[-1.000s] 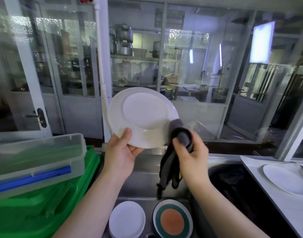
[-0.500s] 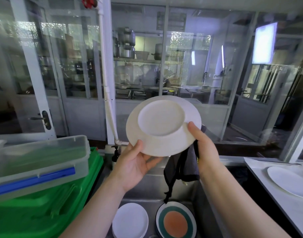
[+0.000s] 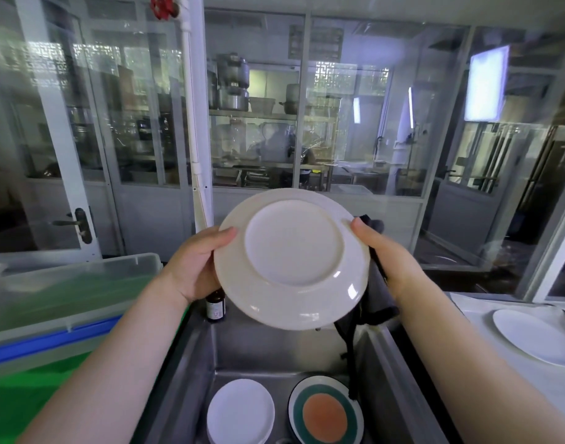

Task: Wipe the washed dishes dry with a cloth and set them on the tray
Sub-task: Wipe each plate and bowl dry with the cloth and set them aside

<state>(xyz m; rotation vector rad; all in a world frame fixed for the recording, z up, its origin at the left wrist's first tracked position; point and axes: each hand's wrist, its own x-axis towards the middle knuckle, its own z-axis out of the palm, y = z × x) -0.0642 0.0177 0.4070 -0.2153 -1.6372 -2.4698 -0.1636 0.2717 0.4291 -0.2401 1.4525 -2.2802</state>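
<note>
Above the sink point(image 3: 274, 350), the plate point(image 3: 292, 257) now shows its underside; left hand point(image 3: 194, 261) grips its rim, right hand point(image 3: 382, 251) pinches rim and cloth point(image 3: 375, 296) behind. Underside wiping likely next.

Four plates show: one white plate point(image 3: 292, 257) held up, a white stack point(image 3: 241, 411) and a coloured plate point(image 3: 326, 411) in the sink, one plate point(image 3: 534, 336) on the right surface, plus one dark cloth point(image 3: 375, 293) and one brown bottle point(image 3: 215, 307).

White plate point(image 3: 294, 261) held underside up over the sink, dark cloth point(image 3: 375, 293) hanging behind it
</note>
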